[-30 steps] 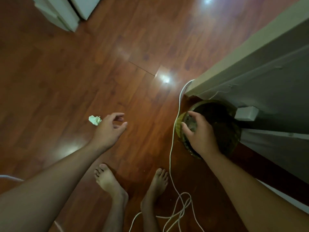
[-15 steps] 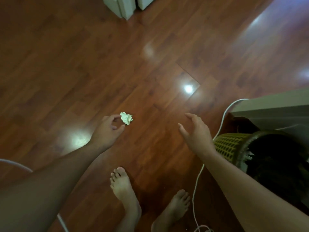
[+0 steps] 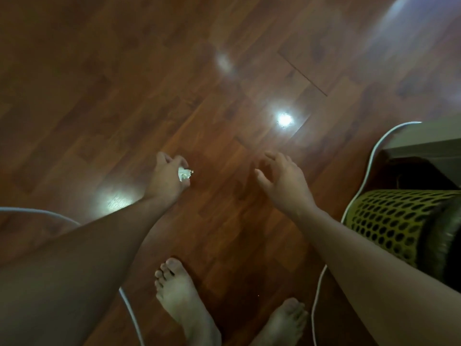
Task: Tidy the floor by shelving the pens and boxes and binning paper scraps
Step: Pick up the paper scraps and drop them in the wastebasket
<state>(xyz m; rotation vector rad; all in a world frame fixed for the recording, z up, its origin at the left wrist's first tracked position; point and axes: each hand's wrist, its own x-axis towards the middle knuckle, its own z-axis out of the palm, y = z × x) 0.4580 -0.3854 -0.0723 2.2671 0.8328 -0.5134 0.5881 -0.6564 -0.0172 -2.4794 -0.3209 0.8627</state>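
At the bottom of the frame, 2 bare feet (image 3: 185, 298) stand on the wood floor (image 3: 124, 83), with a white cord (image 3: 318, 290) trailing past them at lower right. Right of centre, the bin (image 3: 389, 223), a yellow-green mesh basket with a dark liner, sits against the right edge. Just above the middle, the left hand (image 3: 166, 176) reaches down and forward, arm nearly straight, fingers curled and pinching the scrap (image 3: 184, 174), a small white crumpled wad. Whether the wad is clear of the floor or touching it I cannot tell.

The scrap looks very light and soft, likely to crush rather than slip, so a fingertip pinch across its bulk should do; its loose edges might tear if pulled.

The right hand (image 3: 284, 181) hangs empty beside it, fingers spread and slightly bent, well apart from the scrap and nearer the bin. Beyond, only floor with bright reflections.
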